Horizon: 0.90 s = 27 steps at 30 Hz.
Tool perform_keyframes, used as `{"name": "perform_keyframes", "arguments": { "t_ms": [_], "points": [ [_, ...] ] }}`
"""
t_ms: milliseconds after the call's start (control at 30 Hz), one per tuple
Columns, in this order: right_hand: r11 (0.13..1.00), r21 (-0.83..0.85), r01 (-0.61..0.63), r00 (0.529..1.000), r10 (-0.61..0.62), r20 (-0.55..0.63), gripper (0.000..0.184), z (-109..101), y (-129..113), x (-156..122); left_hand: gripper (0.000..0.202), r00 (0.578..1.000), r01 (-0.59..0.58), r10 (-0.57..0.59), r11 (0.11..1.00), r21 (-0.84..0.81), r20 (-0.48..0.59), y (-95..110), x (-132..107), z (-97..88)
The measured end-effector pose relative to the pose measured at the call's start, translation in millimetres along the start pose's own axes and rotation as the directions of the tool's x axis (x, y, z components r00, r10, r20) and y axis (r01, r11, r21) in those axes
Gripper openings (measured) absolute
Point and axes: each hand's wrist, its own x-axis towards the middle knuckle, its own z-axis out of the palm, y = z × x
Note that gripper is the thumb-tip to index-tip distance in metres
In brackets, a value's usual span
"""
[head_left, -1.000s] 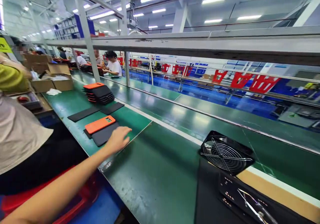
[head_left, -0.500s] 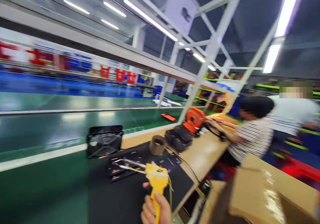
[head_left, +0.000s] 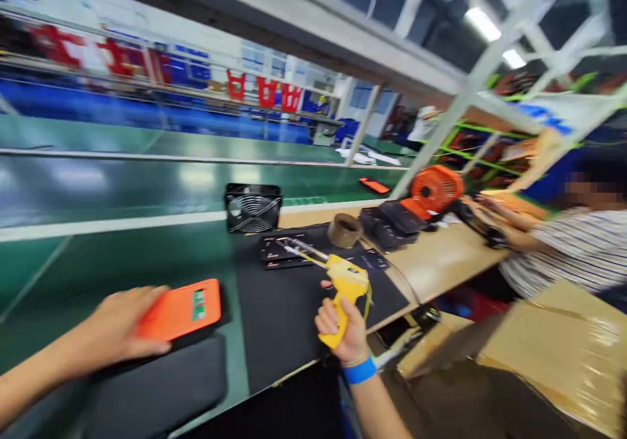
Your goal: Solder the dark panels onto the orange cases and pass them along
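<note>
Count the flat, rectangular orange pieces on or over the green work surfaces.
2: the nearer orange piece, gripped at one end by the bare left hand, and the farther orange piece, beyond the roll of brown tape. Others may be hidden.

Blue floor (glossy), pale beam, ceiling light
</note>
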Motion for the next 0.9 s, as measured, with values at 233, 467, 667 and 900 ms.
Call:
{"name": "perform_keyframes", "arguments": {
  "t_ms": [233, 467, 667, 900],
  "points": [
    [0.999, 0.012, -0.053, 0.998, 0.053, -0.015, 0.027, 4, -5, -3, 0.082, 0.955, -0.069, 0.087, 0.995, -0.074, 0.284, 25, -18, -14.6],
    [1.000, -0.014, -0.020, 0.999, 0.020, -0.034, 0.028, 3, -4, -1, 0.027, 0.897, -0.412, 0.439, 0.875, -0.255, 0.056, 36, -9, 0.9],
    [0.999, -0.004, 0.033, 0.999, -0.033, -0.004, 0.023, 1, 2, 3, 0.040, 0.898, -0.435, 0.436, 0.866, -0.246, -0.055, 52, 31, 1.5],
    [0.988, -0.056, 0.142, 0.989, -0.139, 0.048, 0.034, -7, 7, 12, 0.040, 0.950, -0.285, 0.228, 0.914, -0.290, -0.213, 70, 121, 11.2]
  ]
}}
